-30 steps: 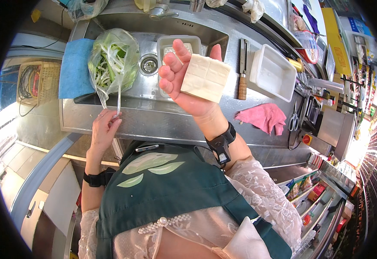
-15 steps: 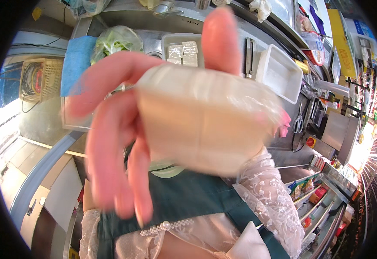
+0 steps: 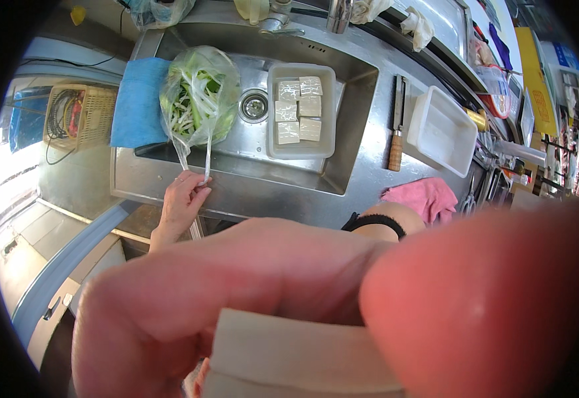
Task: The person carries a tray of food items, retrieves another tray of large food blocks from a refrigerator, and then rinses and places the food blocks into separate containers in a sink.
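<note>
My left hand pinches the twisted handles of a clear plastic bag at the sink's near edge. Cut green vegetables fill this bag. My right hand, a black band round its wrist, looms large and partly blurred before the camera. Its fingers and thumb close round a pale, smooth tofu block, whose lower part runs out of the picture. Similar white tofu pieces lie in two columns inside a white plastic tub in the sink, right of the drain.
A steel sink holds bag and tub. Over its left rim lies a blue cloth. To the right are a wooden-handled knife, a white tray and a pink cloth. A tap stands at the back.
The tofu block has dropped lower in the picture with my right hand, whose fingers now curl round it. My left hand now shows at the bag's handles; tub and sink are less covered.
</note>
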Available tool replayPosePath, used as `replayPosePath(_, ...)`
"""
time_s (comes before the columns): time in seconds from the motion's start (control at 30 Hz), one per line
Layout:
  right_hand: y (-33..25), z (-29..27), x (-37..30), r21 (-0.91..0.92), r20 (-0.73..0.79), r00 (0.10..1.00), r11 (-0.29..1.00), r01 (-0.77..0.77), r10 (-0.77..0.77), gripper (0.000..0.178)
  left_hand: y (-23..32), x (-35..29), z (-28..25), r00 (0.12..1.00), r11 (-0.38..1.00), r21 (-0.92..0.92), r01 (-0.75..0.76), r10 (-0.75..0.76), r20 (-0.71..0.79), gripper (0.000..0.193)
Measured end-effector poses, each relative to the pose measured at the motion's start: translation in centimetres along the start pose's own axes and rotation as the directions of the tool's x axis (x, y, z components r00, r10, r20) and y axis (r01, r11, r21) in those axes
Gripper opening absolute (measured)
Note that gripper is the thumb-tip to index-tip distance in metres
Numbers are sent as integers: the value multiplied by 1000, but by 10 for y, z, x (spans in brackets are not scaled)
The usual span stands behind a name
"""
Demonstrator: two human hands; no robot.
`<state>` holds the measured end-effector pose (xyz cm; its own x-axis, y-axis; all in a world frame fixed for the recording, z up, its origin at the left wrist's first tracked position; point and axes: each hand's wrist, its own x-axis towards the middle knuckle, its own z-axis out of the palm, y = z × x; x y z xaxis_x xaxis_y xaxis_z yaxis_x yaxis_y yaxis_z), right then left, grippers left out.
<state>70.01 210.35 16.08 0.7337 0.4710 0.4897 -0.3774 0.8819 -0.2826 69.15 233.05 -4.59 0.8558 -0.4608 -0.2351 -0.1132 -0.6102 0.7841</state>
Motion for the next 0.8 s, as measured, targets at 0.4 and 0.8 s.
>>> replayPosePath(0.4, 2, -62, -16, 187, -523, 794, 951, -248, 310, 71, 12, -2, 0, 994, 976, -197, -96, 82, -76, 33)
replayPosePath(0.8, 93, -209, -51, -46, -951, 302, 942, -334, 61, 37, 23, -13, -33, 991, 992, 124, -27, 10, 132, 38)
